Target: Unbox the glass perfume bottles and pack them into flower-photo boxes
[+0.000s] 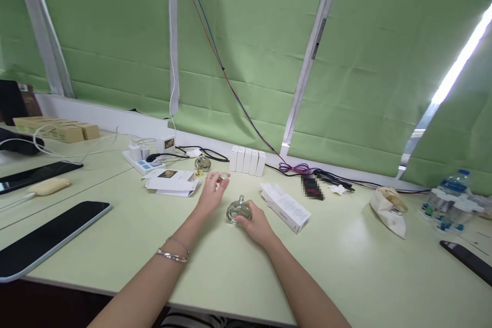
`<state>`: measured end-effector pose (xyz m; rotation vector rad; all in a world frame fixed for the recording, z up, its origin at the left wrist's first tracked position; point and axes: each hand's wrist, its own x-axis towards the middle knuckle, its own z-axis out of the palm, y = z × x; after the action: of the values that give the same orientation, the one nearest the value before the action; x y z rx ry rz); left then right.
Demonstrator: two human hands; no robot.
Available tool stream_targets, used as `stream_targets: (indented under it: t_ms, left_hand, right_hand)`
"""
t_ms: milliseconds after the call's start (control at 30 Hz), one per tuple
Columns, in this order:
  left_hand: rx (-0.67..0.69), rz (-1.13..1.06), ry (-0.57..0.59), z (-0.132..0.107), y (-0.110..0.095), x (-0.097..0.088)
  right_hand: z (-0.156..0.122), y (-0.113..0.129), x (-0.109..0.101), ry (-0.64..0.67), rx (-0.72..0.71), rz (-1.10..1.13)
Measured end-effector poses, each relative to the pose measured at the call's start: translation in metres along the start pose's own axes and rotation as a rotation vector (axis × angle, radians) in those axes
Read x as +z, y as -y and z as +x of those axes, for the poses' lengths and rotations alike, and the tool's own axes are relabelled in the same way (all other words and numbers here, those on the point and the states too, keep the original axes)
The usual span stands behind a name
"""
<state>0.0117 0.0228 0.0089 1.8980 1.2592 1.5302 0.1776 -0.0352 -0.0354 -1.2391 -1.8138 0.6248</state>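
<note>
- A thin bracelet (172, 254) circles the left wrist, above the near edge of the pale green table (346, 261).
- A dark tablet (48, 238) lies flat near the table's left edge, well apart from both hands.
- The right hand (257, 225) rests on the table, its fingers closed around the right side of a round glass bottle (237, 211), which stands upright at the middle of the table.
- The left hand (210, 193) is raised just left of and beyond the bottle, with its fingertips pinched on a small silvery cap (224, 176).
- A long white box (286, 207) lies on its side just right of the bottle.
- Flat opened cartons (172, 182) lie left of the left hand.
- A second small bottle (202, 164) stands behind them.
- A row of white boxes (247, 161) stands upright against the far ledge, under the green blinds (249, 46).
</note>
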Motion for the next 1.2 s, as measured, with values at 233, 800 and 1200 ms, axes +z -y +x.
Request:
stream_targets:
  t_ms: [233, 800, 1200]
  left_hand:
    - [-0.155, 0.287, 0.236, -0.016, 0.017, 0.014]
    - [0.672, 0.741, 0.394, -0.009, -0.035, 0.011]
    - [1.047, 0.957, 0.657, 0.027, -0.062, 0.015]
  right_hand:
    - [-0.002, -0.001, -0.004, 0.044, 0.008, -0.019]
    - [-0.004, 0.012, -0.005, 0.046, 0.011, -0.020]
    - [0.001, 0.009, -0.003, 0.019, 0.004, -0.066]
